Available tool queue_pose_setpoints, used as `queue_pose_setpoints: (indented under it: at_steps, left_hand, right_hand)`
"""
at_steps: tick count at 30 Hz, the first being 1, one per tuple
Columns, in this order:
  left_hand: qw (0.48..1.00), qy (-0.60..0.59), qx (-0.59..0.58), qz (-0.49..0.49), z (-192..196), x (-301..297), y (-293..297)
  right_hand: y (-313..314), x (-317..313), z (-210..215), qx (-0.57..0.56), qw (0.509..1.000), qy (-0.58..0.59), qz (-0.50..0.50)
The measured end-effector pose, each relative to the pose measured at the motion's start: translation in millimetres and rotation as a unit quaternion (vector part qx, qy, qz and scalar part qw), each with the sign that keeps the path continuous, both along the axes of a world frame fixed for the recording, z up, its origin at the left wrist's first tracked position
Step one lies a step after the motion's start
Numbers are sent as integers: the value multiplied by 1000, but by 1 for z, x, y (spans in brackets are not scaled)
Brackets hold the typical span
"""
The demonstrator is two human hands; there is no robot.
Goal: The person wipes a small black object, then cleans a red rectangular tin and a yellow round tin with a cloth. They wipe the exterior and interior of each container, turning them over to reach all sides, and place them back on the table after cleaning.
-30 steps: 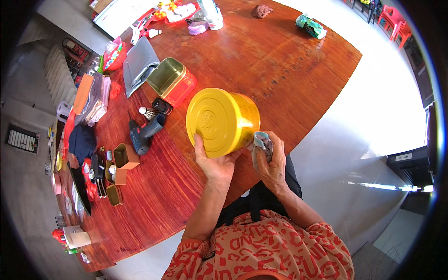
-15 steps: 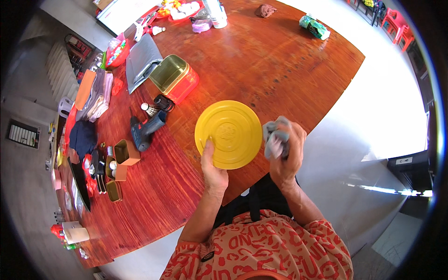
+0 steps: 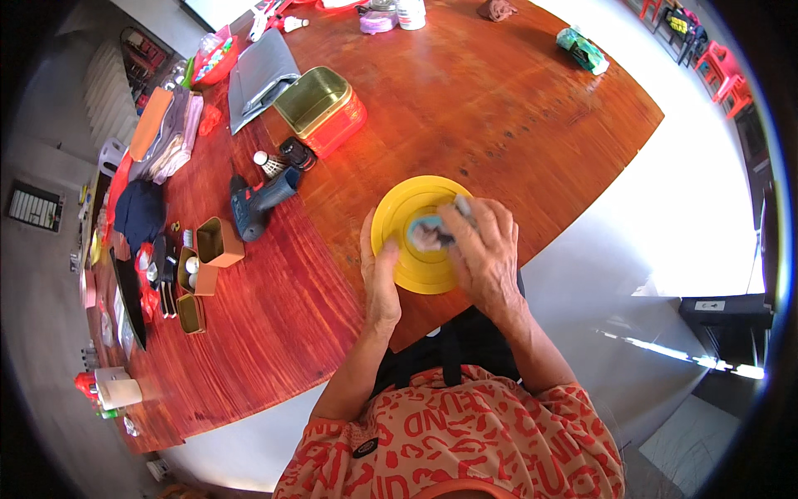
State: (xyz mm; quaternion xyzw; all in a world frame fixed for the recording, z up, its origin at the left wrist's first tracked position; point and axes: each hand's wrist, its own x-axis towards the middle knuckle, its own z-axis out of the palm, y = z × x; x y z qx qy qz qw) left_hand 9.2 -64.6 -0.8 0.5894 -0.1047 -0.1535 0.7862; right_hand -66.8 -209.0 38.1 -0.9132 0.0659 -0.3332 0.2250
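A round yellow disc with ringed ridges, like a flying disc or a plastic lid (image 3: 407,270), is held above the near part of the wooden table (image 3: 499,141). My left hand (image 3: 381,283) grips its left edge, with the thumb lying over the face. In my right hand (image 3: 489,254) is a crumpled grey cloth (image 3: 432,233), pressed against the middle of the disc. The fingers of that hand are a little blurred and partly hide the cloth and the disc's right side.
Left of the disc lie a cordless drill (image 3: 253,204), a shuttlecock (image 3: 268,163) and an open red tin (image 3: 324,112). Small open boxes (image 3: 218,243) stand farther left, near a dark cap (image 3: 140,213). A green packet (image 3: 582,50) and a brown cloth (image 3: 497,9) are at the far side.
My right hand has brought the cloth leftward from beside the disc onto its face. The disc has shifted slightly right, still in my left hand. The whole view has tilted a little.
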Motion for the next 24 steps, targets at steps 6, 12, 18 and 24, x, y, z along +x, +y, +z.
queue_pose_setpoints:
  at_steps: [6,12,18,24]
  left_hand:
    - [976,130,-165,-50,-35,10,12]
    - [997,46,-59,-25,-24,6,14]
    - [997,33,-36,-64,-26,13,17]
    - [991,33,-62,-116,-30,16,23]
  right_hand:
    - [19,-22,2,-77,988,25,132]
    - [-1,20,3,-41,998,6,50]
    - [-12,65,3,-47,998,-3,28]
    - [-2,34,13,-90,988,17,122]
